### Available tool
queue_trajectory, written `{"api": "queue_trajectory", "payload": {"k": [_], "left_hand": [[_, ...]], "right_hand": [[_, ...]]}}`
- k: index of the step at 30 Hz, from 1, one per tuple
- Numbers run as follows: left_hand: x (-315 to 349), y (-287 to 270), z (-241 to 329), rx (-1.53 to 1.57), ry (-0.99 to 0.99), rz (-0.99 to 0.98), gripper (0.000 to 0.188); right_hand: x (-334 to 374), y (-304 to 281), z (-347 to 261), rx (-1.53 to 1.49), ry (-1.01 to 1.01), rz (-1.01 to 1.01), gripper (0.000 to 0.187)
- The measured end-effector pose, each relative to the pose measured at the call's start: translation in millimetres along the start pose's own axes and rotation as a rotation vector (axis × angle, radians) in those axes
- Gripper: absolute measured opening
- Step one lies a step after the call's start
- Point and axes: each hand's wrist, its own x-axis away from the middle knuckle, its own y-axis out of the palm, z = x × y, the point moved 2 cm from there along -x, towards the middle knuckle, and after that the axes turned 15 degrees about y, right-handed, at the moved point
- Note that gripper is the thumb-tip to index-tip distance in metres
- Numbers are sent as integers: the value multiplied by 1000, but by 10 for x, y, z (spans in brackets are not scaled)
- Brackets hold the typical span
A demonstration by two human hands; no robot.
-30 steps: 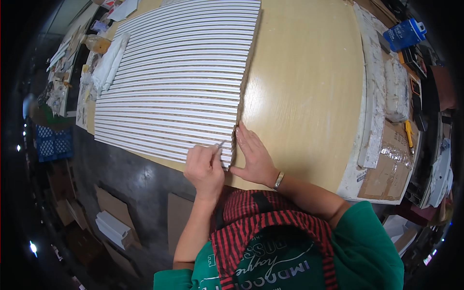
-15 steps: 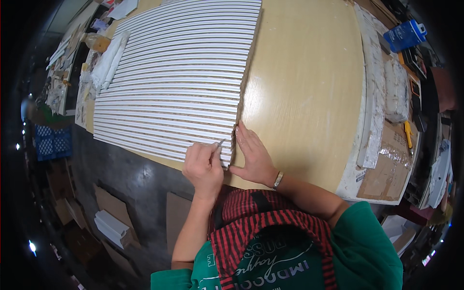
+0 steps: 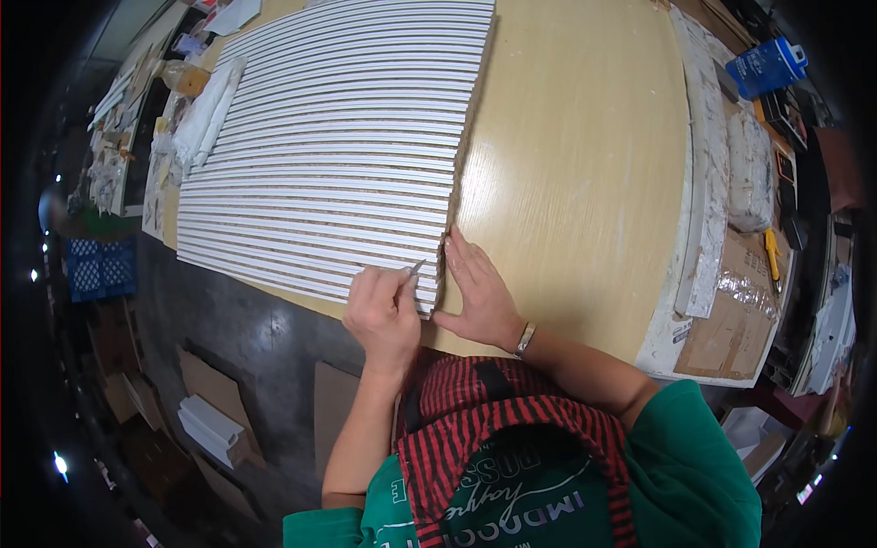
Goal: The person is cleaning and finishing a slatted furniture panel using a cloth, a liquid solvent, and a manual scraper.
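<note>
Being gripped in the left hand (image 3: 382, 315), a thin blade (image 3: 416, 268), seemingly, at the slatted panel (image 3: 329, 146)'s near corner; right hand (image 3: 480, 297) is being pressed flat, fingers spread, risking a slip-cut.

A large slatted panel (image 3: 338, 137) of narrow white strips over a brown corky backing lies flat on the pale wooden worktop (image 3: 585, 164), covering its left part, its near corner close to the worktop's near edge. A small thin metal blade (image 3: 416, 268) rests tilted, its tip on the panel's near right corner.
</note>
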Motion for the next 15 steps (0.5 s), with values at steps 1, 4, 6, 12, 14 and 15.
{"api": "queue_trajectory", "payload": {"k": [1, 4, 6, 12, 14, 15], "left_hand": [[1, -4, -22, 2, -11, 3, 11], [-6, -24, -30, -45, -6, 0, 11], [-20, -13, 52, -51, 31, -9, 11], [-32, -14, 2, -72, 40, 6, 12], [-23, -23, 0, -90, 41, 8, 12], [-23, -25, 2, -88, 49, 2, 12]], "right_hand": [[-4, -1, -2, -1, -1, 0, 111], [1, -5, -1, -5, 3, -2, 111], [-1, 2, 2, 7, 3, -3, 111], [-4, 1, 4, 4, -1, -8, 111], [1, 8, -8, 5, -5, -5, 111], [0, 4, -7, 9, -9, -1, 111]]}}
